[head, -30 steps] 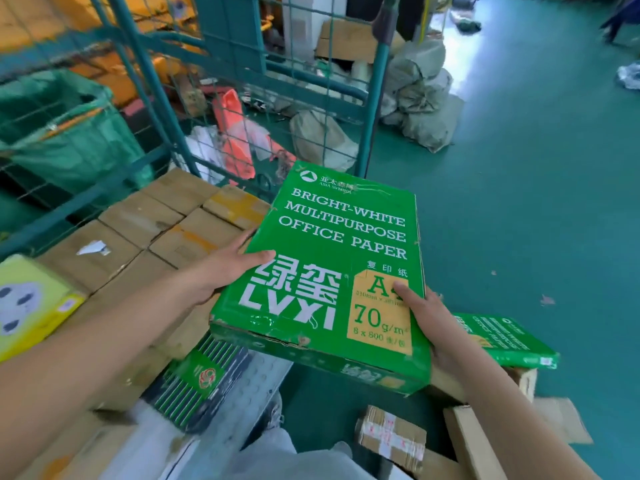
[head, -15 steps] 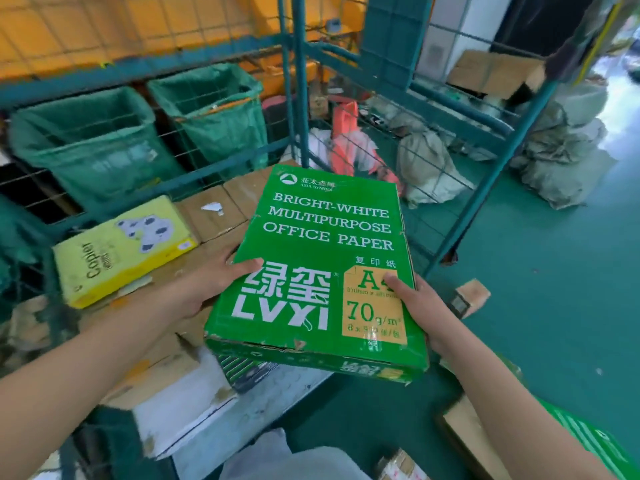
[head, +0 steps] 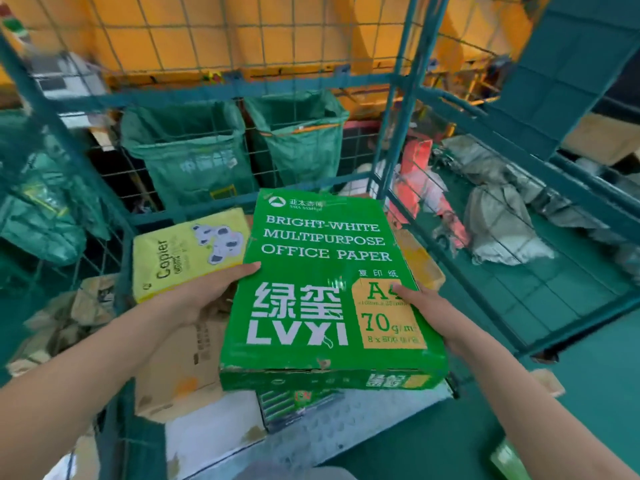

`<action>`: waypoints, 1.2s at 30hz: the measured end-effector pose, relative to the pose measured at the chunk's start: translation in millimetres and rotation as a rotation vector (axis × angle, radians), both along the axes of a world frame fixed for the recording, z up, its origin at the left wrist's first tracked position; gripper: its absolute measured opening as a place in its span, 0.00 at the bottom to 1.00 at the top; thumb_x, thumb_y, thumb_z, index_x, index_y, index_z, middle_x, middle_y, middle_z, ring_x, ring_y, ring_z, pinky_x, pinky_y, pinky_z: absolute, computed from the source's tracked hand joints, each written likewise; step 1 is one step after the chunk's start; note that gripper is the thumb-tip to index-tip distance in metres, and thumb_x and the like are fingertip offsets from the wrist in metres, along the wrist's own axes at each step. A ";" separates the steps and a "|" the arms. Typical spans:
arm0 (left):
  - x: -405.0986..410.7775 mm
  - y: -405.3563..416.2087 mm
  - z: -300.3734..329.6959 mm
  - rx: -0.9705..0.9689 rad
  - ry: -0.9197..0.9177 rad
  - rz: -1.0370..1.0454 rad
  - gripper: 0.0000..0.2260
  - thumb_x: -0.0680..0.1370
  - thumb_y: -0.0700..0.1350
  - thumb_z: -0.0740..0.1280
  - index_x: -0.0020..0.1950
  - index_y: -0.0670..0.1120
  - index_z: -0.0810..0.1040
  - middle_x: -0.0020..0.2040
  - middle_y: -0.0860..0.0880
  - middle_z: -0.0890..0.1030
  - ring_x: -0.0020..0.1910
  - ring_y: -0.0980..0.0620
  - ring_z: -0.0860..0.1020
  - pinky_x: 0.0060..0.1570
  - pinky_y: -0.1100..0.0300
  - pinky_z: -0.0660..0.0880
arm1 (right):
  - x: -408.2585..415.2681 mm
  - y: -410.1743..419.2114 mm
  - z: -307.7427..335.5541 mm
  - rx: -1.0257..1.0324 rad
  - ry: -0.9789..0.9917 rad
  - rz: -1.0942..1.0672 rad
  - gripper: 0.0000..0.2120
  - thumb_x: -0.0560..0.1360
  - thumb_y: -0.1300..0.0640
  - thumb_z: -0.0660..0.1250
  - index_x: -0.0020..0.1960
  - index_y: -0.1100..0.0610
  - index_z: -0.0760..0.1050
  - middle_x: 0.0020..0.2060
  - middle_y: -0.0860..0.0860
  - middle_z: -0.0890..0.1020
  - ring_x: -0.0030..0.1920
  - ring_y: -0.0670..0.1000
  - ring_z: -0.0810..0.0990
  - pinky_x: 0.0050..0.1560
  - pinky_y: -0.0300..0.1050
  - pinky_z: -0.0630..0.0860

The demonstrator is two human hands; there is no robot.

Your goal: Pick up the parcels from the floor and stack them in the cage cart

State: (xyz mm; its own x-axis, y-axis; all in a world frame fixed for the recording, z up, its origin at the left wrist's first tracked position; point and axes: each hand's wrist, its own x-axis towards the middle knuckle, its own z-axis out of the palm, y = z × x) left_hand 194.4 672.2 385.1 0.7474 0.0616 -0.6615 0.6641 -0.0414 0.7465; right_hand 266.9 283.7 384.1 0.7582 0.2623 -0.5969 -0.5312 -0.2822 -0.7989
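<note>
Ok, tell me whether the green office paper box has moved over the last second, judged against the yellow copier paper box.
Yes. The green office paper box has moved leftward and deeper into the cage cart, closing on the yellow copier paper box until its left edge overlaps it.

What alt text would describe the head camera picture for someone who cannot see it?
Two bare hands, left hand and right hand, hold a green box of office paper by its sides over a teal wire cage cart. Inside the cart lie a yellow copier paper box and brown cardboard parcels.
</note>
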 end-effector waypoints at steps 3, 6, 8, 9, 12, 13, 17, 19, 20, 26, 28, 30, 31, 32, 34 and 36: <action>18.4 28.7 -6.5 -0.068 0.015 0.076 0.32 0.69 0.64 0.76 0.67 0.46 0.80 0.61 0.42 0.85 0.61 0.38 0.83 0.67 0.40 0.75 | 26.8 28.6 3.9 0.126 0.108 -0.110 0.20 0.81 0.42 0.65 0.58 0.57 0.83 0.49 0.59 0.88 0.42 0.58 0.88 0.40 0.53 0.85; 33.8 52.3 -17.9 -0.136 0.040 0.162 0.33 0.70 0.62 0.78 0.68 0.46 0.79 0.62 0.41 0.84 0.62 0.38 0.82 0.70 0.39 0.73 | 51.3 46.9 -5.0 0.329 0.166 -0.264 0.27 0.80 0.36 0.59 0.53 0.54 0.88 0.53 0.59 0.87 0.49 0.60 0.88 0.42 0.58 0.84; 43.3 59.0 -26.5 -0.165 0.045 0.227 0.32 0.68 0.61 0.79 0.68 0.47 0.79 0.61 0.41 0.84 0.63 0.38 0.81 0.70 0.38 0.72 | 63.5 57.7 -14.4 0.418 0.202 -0.351 0.29 0.80 0.32 0.59 0.67 0.52 0.82 0.63 0.57 0.84 0.63 0.61 0.82 0.50 0.63 0.83; 50.3 60.0 -31.0 -0.175 0.040 0.267 0.32 0.67 0.61 0.80 0.67 0.48 0.79 0.61 0.42 0.84 0.63 0.38 0.81 0.70 0.39 0.72 | 69.9 63.1 -18.6 0.458 0.219 -0.410 0.31 0.80 0.32 0.59 0.72 0.51 0.77 0.66 0.56 0.82 0.66 0.60 0.80 0.53 0.60 0.83; 72.0 49.2 -39.8 -0.210 0.035 0.323 0.34 0.62 0.61 0.82 0.64 0.52 0.78 0.61 0.45 0.84 0.58 0.43 0.82 0.61 0.48 0.78 | 78.5 79.2 -27.7 0.545 0.241 -0.489 0.36 0.77 0.28 0.59 0.72 0.54 0.74 0.64 0.60 0.81 0.62 0.60 0.81 0.54 0.56 0.79; 78.4 39.6 -37.9 -0.247 0.023 0.330 0.30 0.64 0.59 0.80 0.62 0.51 0.78 0.58 0.45 0.85 0.54 0.44 0.83 0.55 0.51 0.78 | 80.2 84.1 -29.6 0.560 0.231 -0.495 0.36 0.75 0.27 0.60 0.69 0.54 0.75 0.64 0.61 0.80 0.61 0.60 0.81 0.54 0.56 0.78; 110.6 -4.1 -38.1 -0.379 0.046 0.444 0.14 0.76 0.47 0.75 0.57 0.45 0.77 0.54 0.41 0.84 0.54 0.42 0.82 0.54 0.50 0.80 | 89.2 107.1 -28.6 0.490 0.193 -0.372 0.23 0.76 0.32 0.64 0.62 0.47 0.78 0.62 0.59 0.82 0.63 0.61 0.81 0.61 0.58 0.78; 126.2 -24.2 -41.4 -0.433 0.044 0.496 0.11 0.78 0.44 0.73 0.57 0.43 0.77 0.56 0.40 0.83 0.57 0.40 0.82 0.58 0.46 0.80 | 96.2 116.7 -31.9 0.407 0.165 -0.306 0.17 0.79 0.38 0.66 0.62 0.46 0.78 0.57 0.54 0.85 0.60 0.59 0.81 0.56 0.55 0.79; 136.1 -33.9 -45.0 -0.445 0.050 0.510 0.12 0.78 0.44 0.73 0.58 0.43 0.76 0.57 0.40 0.83 0.59 0.40 0.81 0.61 0.44 0.79 | 103.3 117.8 -35.5 0.369 0.147 -0.275 0.15 0.79 0.41 0.67 0.62 0.47 0.78 0.54 0.51 0.87 0.59 0.57 0.82 0.54 0.54 0.79; 179.8 -74.0 -58.1 -0.482 0.100 0.526 0.17 0.77 0.48 0.75 0.63 0.44 0.76 0.63 0.39 0.81 0.60 0.40 0.82 0.52 0.46 0.82 | 165.1 86.2 -51.1 0.293 0.125 -0.188 0.08 0.78 0.55 0.73 0.55 0.51 0.77 0.44 0.49 0.89 0.56 0.59 0.85 0.65 0.60 0.78; 199.9 -79.9 -61.6 -0.497 0.112 0.577 0.20 0.76 0.49 0.75 0.64 0.43 0.75 0.63 0.38 0.81 0.59 0.39 0.83 0.52 0.45 0.82 | 199.9 63.0 -57.9 0.296 0.123 -0.163 0.10 0.78 0.56 0.74 0.57 0.52 0.77 0.47 0.50 0.89 0.56 0.59 0.85 0.65 0.62 0.78; 216.9 -74.2 -65.6 -0.484 0.113 0.666 0.23 0.76 0.50 0.76 0.65 0.42 0.74 0.61 0.38 0.81 0.58 0.38 0.83 0.55 0.44 0.81 | 234.3 41.8 -68.8 0.325 0.110 -0.119 0.25 0.73 0.55 0.78 0.67 0.52 0.75 0.56 0.52 0.87 0.58 0.59 0.85 0.63 0.61 0.79; 228.3 -68.8 -69.4 -0.479 0.109 0.725 0.23 0.76 0.50 0.75 0.65 0.41 0.73 0.60 0.38 0.81 0.58 0.38 0.82 0.56 0.43 0.80 | 255.0 31.4 -74.2 0.323 0.108 -0.083 0.31 0.71 0.55 0.80 0.70 0.51 0.73 0.59 0.53 0.86 0.59 0.60 0.85 0.62 0.61 0.80; 237.0 -62.0 -73.3 -0.472 0.106 0.783 0.23 0.76 0.51 0.75 0.65 0.41 0.74 0.59 0.39 0.81 0.58 0.38 0.82 0.57 0.43 0.80 | 270.5 23.1 -75.1 0.321 0.097 -0.053 0.32 0.69 0.57 0.81 0.70 0.50 0.73 0.60 0.54 0.85 0.59 0.60 0.85 0.61 0.61 0.81; 254.6 -48.7 -87.7 -0.435 0.102 0.889 0.23 0.76 0.52 0.75 0.66 0.42 0.74 0.60 0.40 0.80 0.55 0.40 0.82 0.55 0.45 0.80 | 309.6 6.9 -81.9 0.304 0.071 -0.020 0.25 0.70 0.60 0.77 0.64 0.47 0.74 0.57 0.55 0.86 0.56 0.60 0.86 0.60 0.61 0.81; 270.7 -38.9 -107.5 -0.372 0.093 0.978 0.22 0.77 0.53 0.74 0.65 0.44 0.74 0.62 0.41 0.78 0.53 0.42 0.81 0.51 0.47 0.80 | 348.7 -6.7 -96.7 0.270 0.088 0.011 0.23 0.71 0.60 0.77 0.63 0.48 0.76 0.57 0.55 0.87 0.56 0.61 0.86 0.64 0.63 0.77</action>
State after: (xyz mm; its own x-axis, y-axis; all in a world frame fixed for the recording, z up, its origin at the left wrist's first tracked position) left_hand 465.1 633.3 277.6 0.4271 0.3925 -0.8145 0.3396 0.7652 0.5469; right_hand 615.7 277.0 287.4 0.7026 0.4285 -0.5681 -0.6001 -0.0721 -0.7966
